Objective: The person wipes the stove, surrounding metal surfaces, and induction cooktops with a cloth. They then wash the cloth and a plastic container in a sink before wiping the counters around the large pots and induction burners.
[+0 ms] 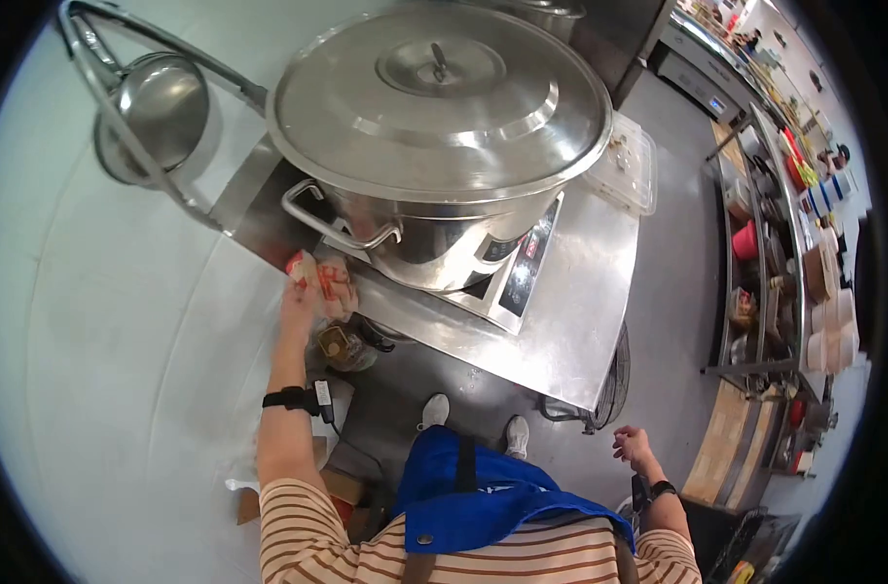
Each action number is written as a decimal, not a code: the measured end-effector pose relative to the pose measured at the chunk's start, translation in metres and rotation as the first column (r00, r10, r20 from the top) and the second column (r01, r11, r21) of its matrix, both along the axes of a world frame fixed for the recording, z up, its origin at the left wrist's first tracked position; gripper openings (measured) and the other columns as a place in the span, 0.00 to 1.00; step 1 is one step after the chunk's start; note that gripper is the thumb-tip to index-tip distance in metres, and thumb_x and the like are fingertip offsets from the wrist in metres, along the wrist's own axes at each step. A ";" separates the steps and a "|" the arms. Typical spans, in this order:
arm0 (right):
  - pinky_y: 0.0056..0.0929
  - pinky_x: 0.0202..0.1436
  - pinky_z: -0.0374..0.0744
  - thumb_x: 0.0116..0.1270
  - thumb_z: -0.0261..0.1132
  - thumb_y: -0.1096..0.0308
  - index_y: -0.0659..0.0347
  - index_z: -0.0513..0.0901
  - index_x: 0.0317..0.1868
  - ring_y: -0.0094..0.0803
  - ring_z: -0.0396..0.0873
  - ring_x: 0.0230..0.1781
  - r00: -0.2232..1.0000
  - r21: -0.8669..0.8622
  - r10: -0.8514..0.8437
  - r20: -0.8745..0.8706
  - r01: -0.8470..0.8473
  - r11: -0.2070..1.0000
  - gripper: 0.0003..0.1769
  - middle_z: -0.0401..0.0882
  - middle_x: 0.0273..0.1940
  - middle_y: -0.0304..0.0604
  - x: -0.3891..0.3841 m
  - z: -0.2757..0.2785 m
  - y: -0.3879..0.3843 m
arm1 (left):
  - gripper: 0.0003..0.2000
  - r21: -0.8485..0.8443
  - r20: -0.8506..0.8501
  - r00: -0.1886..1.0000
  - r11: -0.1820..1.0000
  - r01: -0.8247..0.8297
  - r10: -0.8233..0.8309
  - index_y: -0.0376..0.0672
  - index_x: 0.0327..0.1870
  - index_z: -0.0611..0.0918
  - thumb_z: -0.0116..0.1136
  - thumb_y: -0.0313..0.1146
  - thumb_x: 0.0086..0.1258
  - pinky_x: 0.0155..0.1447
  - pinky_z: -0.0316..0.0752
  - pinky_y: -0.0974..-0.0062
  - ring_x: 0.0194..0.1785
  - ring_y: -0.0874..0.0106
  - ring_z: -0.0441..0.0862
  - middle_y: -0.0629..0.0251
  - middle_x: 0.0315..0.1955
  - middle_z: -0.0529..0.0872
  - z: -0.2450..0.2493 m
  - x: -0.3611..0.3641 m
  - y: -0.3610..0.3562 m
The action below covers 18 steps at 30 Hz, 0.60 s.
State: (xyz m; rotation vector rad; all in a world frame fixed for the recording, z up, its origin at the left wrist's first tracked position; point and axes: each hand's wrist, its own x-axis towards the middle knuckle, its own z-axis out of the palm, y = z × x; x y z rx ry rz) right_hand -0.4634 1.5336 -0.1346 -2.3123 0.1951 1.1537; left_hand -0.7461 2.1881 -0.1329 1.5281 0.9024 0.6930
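Observation:
My left hand [303, 282] is closed on a clear plastic bag with red print [337, 290], at the left front corner of the steel table [585, 292]. What the bag contains is not clear. Close by on the table stands a large stainless stockpot [429, 234], with its lid [522, 88] on, over an induction cooker [524, 268]. The pot's loop handle [342, 232] points toward my left hand. Down at my right side, away from the table, my right hand [634, 445] hangs with loosely bent fingers and nothing visible in them.
A jar [344, 346] stands below the table's left corner. On the left wall a steel ladle [162, 112] hangs by a metal rail. A clear plastic container [627, 165] sits at the table's right edge, and a floor fan [614, 384] beneath. Shelving [755, 370] lines the right.

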 end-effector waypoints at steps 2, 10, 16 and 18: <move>0.26 0.18 0.74 0.61 0.56 0.74 0.68 0.79 0.41 0.32 0.78 0.19 0.997 0.017 0.044 0.057 -0.045 0.999 0.10 0.78 0.26 0.45 -0.019 0.006 0.006 | 0.30 0.513 -0.354 0.935 0.840 0.178 0.018 0.39 0.67 0.61 0.52 0.42 0.67 0.70 0.53 0.62 0.68 0.57 0.60 0.53 0.65 0.64 -0.047 0.014 0.016; 0.30 0.29 0.82 0.58 0.57 0.75 0.69 0.79 0.45 0.31 0.79 0.30 0.996 -0.069 0.040 -0.075 -0.045 0.997 0.14 0.80 0.32 0.47 -0.056 0.006 -0.063 | 0.25 0.757 -0.594 0.697 0.573 0.315 0.402 0.41 0.61 0.71 0.50 0.47 0.66 0.65 0.51 0.42 0.67 0.45 0.57 0.49 0.65 0.64 -0.137 0.077 0.014; 0.29 0.30 0.81 0.61 0.57 0.72 0.68 0.79 0.44 0.29 0.78 0.27 0.997 -0.057 -0.013 -0.081 0.008 0.998 0.12 0.79 0.29 0.44 -0.039 -0.005 -0.108 | 0.24 0.669 -0.533 0.839 0.664 0.336 0.113 0.38 0.61 0.70 0.48 0.43 0.68 0.67 0.52 0.46 0.66 0.43 0.58 0.46 0.66 0.62 -0.097 0.104 -0.131; 0.29 0.30 0.81 0.61 0.58 0.72 0.68 0.79 0.44 0.28 0.77 0.27 0.998 -0.012 -0.006 -0.059 0.005 1.000 0.12 0.78 0.29 0.44 -0.030 -0.016 -0.125 | 0.23 0.703 -0.595 0.800 0.538 0.465 0.085 0.37 0.61 0.69 0.47 0.41 0.68 0.66 0.53 0.47 0.66 0.42 0.58 0.46 0.65 0.61 -0.125 0.109 -0.184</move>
